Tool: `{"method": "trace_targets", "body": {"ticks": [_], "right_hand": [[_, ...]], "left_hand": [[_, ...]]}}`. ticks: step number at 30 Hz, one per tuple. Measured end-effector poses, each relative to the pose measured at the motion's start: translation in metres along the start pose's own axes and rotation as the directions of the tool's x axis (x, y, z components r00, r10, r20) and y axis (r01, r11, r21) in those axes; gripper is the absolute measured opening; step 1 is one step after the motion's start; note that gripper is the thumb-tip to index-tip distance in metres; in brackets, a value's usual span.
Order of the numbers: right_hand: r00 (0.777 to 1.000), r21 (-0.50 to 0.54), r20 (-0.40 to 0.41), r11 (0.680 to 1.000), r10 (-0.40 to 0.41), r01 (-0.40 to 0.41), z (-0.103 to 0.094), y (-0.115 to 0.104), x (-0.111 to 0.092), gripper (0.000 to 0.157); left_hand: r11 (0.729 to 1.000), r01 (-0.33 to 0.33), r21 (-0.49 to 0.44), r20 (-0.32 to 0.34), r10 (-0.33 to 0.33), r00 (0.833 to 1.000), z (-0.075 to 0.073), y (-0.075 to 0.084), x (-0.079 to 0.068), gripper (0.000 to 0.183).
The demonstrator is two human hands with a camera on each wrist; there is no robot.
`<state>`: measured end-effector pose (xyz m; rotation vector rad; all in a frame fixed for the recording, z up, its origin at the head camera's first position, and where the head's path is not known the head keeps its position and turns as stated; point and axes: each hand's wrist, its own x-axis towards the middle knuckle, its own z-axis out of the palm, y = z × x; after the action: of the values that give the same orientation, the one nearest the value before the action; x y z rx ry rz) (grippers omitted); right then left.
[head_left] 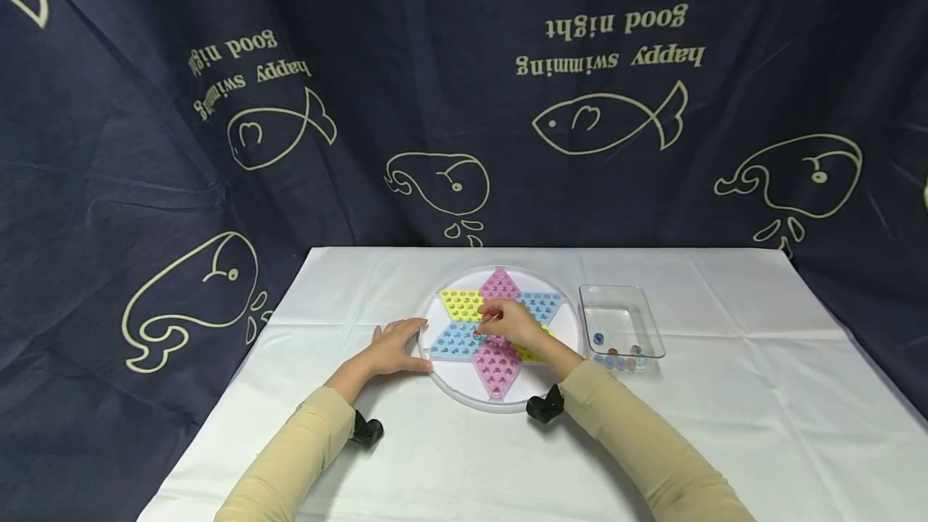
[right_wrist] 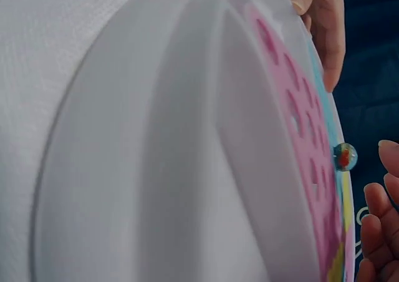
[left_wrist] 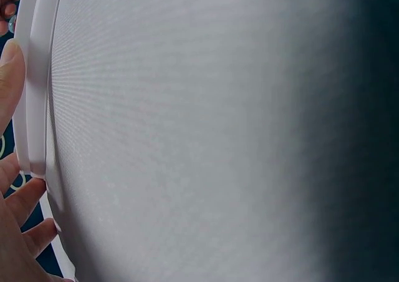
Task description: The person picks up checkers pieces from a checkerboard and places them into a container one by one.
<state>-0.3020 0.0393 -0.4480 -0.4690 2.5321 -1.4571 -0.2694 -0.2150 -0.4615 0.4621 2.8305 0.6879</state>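
A round white Chinese checkers board [head_left: 453,377] with a pink, yellow and blue star of holes lies on the table. My left hand [head_left: 391,345] rests at its left rim, thumb and fingers spread; the left wrist view shows the thumb [left_wrist: 11,76] against the rim. Over the star's middle is my right hand [head_left: 511,322], its fingers bent and holding nothing. A clear glass marble with an orange-red core [right_wrist: 345,157] sits on the board, just apart from the right fingertips [right_wrist: 388,157]. In the head view the marble [head_left: 477,334] lies by the blue left point.
Right of the board stands a clear rectangular box [head_left: 616,308] with several marbles along its near side. A white cloth [head_left: 747,393] covers the table. Behind hangs a dark blue curtain [head_left: 406,87] with fish and whale drawings.
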Motion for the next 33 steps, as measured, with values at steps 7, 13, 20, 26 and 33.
{"method": "trace_targets", "body": {"ticks": [7, 13, 20, 26, 33], "right_hand": [[1.0, -0.116, 0.016, 0.993, 0.006, -0.004, 0.01, 0.004, 0.001, 0.026], [1.0, -0.188, 0.002, 0.982, -0.007, 0.007, 0.013, 0.005, 0.001, 0.025], [0.998, -0.257, -0.008, 0.965, -0.057, 0.053, 0.015, 0.006, 0.0, 0.023], [1.0, -0.256, 0.003, 0.966, -0.028, 0.028, 0.014, 0.006, 0.002, 0.017], [1.0, -0.263, 0.017, 0.965, 0.013, -0.008, 0.014, 0.004, 0.003, 0.014]], "left_hand": [[1.0, -0.001, 0.008, 0.004, 0.001, 1.0, 0.0, 0.001, 0.0, 0.088], [1.0, -0.004, -0.003, 0.003, 0.004, 1.0, -0.001, 0.001, 0.0, 0.087], [1.0, -0.005, -0.008, 0.003, 0.005, 1.0, 0.0, 0.001, 0.0, 0.088], [1.0, 0.001, -0.004, 0.008, -0.001, 1.0, 0.0, 0.0, -0.001, 0.089], [1.0, 0.001, -0.002, 0.009, -0.001, 1.0, -0.001, 0.001, 0.0, 0.089]]}}
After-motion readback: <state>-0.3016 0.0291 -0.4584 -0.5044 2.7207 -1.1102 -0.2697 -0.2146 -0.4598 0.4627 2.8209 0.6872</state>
